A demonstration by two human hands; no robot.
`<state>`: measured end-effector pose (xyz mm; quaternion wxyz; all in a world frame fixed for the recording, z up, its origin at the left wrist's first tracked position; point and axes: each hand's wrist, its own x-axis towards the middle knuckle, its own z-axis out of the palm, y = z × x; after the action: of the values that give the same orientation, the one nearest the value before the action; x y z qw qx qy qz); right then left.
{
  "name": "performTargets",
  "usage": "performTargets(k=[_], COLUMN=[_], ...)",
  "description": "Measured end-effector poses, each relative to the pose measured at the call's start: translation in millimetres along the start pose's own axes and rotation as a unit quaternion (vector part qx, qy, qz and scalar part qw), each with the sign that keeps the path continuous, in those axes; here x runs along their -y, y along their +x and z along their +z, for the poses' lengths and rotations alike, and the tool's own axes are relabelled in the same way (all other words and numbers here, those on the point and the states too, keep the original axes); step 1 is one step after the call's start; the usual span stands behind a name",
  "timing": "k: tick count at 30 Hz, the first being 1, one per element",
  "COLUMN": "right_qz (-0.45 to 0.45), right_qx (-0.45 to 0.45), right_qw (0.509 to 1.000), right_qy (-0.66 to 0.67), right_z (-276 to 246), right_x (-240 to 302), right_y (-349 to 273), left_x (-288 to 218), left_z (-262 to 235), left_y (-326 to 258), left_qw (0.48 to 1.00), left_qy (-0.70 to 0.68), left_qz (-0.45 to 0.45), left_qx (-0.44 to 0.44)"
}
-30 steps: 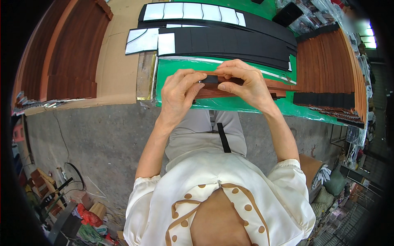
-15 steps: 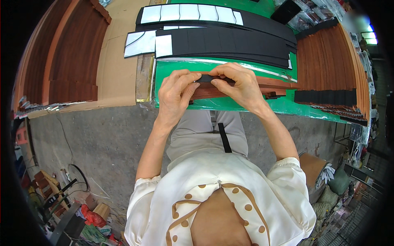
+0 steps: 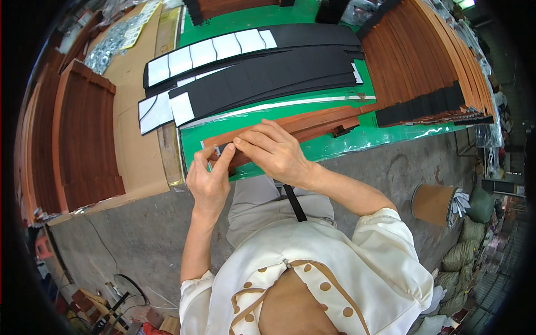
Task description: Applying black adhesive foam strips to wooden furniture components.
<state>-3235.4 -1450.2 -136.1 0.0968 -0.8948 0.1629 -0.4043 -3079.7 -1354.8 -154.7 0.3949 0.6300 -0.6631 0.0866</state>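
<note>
A small black foam piece lies at the left end of a reddish-brown wooden slat, partly hidden by my fingers. My left hand is closed at that end, thumb and index finger pinching the foam piece. Beside it, my right hand has its thumb and fingertips pressed together on the foam's right side, meeting the left thumb. Under the slat's right part sits a small dark block. Just beyond the slat, overlapping black foam sheets are spread out, some with white backing showing.
The green table top carries a tall row of wooden slats with black ends on the right. More slats stand stacked on cardboard at left. A brown drum stands on the floor at right.
Both hands have moved left and nearer to me, and the foam piece is now at the slat's left end. The view has turned, so the table appears tilted.
</note>
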Motion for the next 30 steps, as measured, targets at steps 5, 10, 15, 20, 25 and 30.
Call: performTargets(k=[5, 10, 15, 20, 25, 30], right_qz=[0.018, 0.018, 0.105, 0.018, -0.029, -0.091], right_qx=[0.014, 0.05, 0.072, 0.203, 0.362, 0.308], right_qw=[0.999, 0.994, 0.99, 0.971, 0.929, 0.947], right_qy=[0.024, 0.093, 0.064, 0.124, 0.075, -0.002], right_z=[-4.4, -37.8, -91.6, -37.3, 55.8, 148.0], right_x=[-1.8, -17.3, -69.6, -91.9, -100.1, -109.7], right_y=[-3.5, 5.7, 21.2, 74.2, 116.6, 136.3], left_x=[-3.6, -3.4, 39.5, 111.3, 129.2, 135.0], left_z=[-0.9, -21.9, -36.9, -6.1, 18.8, 43.5], left_y=[3.1, 20.8, 34.0, 15.5, 32.2, 29.1], left_qw=[1.0, 0.991, 0.902, 0.974, 0.972, 0.974], left_qy=[-0.006, -0.092, -0.321, -0.023, 0.15, 0.166], left_qz=[-0.001, -0.048, -0.282, -0.19, -0.095, -0.053], left_qx=[0.007, 0.083, 0.068, 0.118, 0.155, 0.148])
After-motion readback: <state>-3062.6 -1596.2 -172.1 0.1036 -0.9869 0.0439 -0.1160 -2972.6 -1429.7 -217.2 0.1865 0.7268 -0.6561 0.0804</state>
